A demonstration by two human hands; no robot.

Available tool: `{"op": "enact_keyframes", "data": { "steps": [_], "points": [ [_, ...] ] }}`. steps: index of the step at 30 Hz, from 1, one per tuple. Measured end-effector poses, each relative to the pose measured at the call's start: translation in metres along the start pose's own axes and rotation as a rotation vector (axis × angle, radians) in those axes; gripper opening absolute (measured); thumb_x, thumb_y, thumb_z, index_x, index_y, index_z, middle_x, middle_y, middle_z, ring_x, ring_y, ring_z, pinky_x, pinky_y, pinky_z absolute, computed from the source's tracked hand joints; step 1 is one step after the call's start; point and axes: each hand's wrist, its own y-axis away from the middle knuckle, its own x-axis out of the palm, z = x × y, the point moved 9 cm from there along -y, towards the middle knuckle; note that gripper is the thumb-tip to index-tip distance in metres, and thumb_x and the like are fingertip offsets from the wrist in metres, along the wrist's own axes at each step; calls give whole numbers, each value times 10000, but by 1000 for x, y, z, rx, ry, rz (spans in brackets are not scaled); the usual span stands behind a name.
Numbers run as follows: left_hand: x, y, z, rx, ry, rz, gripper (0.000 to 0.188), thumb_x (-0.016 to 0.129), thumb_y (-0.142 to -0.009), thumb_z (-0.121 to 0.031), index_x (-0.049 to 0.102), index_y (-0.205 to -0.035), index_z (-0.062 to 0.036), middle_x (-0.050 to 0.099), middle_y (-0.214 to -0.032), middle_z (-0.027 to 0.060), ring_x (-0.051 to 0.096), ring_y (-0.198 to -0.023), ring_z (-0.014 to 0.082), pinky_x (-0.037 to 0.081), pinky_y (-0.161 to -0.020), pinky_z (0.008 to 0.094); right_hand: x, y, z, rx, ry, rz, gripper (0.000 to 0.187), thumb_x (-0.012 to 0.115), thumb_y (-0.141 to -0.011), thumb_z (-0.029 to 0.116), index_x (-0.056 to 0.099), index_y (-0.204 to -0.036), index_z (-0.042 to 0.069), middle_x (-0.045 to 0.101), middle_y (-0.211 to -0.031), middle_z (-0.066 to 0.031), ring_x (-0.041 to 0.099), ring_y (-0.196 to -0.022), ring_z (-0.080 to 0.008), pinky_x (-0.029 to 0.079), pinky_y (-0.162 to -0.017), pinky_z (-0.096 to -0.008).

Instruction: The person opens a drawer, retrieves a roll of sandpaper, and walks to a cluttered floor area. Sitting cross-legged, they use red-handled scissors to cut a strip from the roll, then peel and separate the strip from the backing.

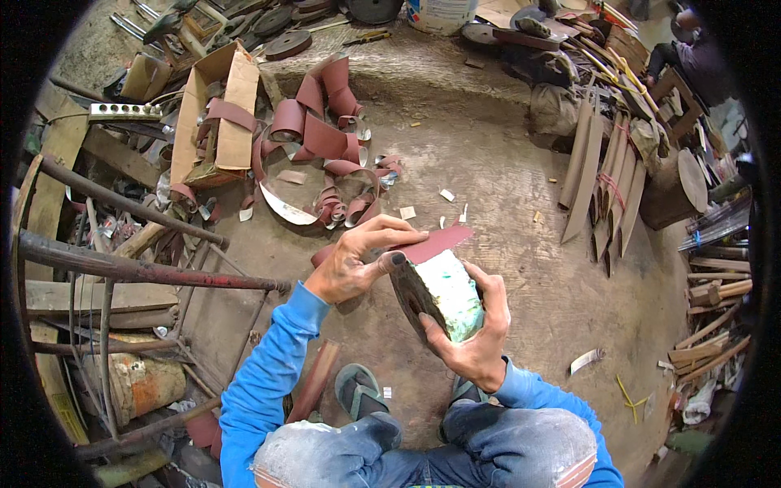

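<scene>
In front of my knees, my right hand (pixel 480 346) grips a thick wheel (pixel 452 294) with a dark flat side and a rough whitish-green rim. Its thumb lies on the dark side and its fingers wrap round the rim. A reddish-brown sandpaper strip (pixel 446 241) lies against the wheel's upper edge, its torn end pointing right. My left hand (pixel 358 259) holds that strip between closed fingers and thumb, the thumb beside the wheel's edge. More of the strip seems to hang below the left hand, partly hidden by it.
Beyond my left hand lie curled sandpaper strips (pixel 325 138) and a cardboard box (pixel 236 114). A metal frame (pixel 146 264) juts in from the left. Wooden slats (pixel 614 175) and a log (pixel 679 189) stand at the right. Dark discs (pixel 289 45) and a white bucket (pixel 442 15) sit at the back.
</scene>
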Motion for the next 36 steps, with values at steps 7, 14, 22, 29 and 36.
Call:
{"op": "enact_keyframes", "data": {
  "steps": [7,14,22,29,36],
  "points": [
    [-1,3,-14,64,64,-91,289,668,-944,-214,722,-1158,-28,668,-1243,153,607,-1191,270,476,-1022,392,-6,-5,5,9,-19,-13,709,849,-647,186,560,-1256,-36,570,-1001,-163,593,-896,-297,505,-795,-395],
    [0,6,-16,81,58,-158,213,644,-921,-23,725,-1116,-3,686,-1216,173,629,-1191,299,479,-1042,414,-4,-7,7,30,-10,-12,696,849,-651,181,557,-1241,-45,564,-1003,-168,597,-897,-300,505,-795,-393],
    [29,19,-41,177,-250,-63,789,737,-676,-15,456,-1414,-29,517,-1417,203,488,-1341,366,398,-1128,442,-4,-4,-4,94,-63,-28,665,849,-663,168,540,-1211,-48,548,-1013,-171,606,-904,-306,505,-793,-398],
    [21,18,-39,216,-294,-93,909,867,-597,-78,452,-1406,-63,535,-1396,165,499,-1327,363,417,-1118,434,-5,-17,2,221,-253,123,602,795,-750,227,551,-1239,-26,558,-1084,-193,603,-948,-320,494,-850,-403],
    [-12,29,-60,209,-77,-62,895,957,-569,-174,496,-1329,-71,579,-1365,179,562,-1280,339,455,-1074,452,-10,-72,50,-413,89,259,480,777,-751,111,643,-1210,66,638,-1111,-106,570,-1122,-303,434,-969,-417]
  ]
}}
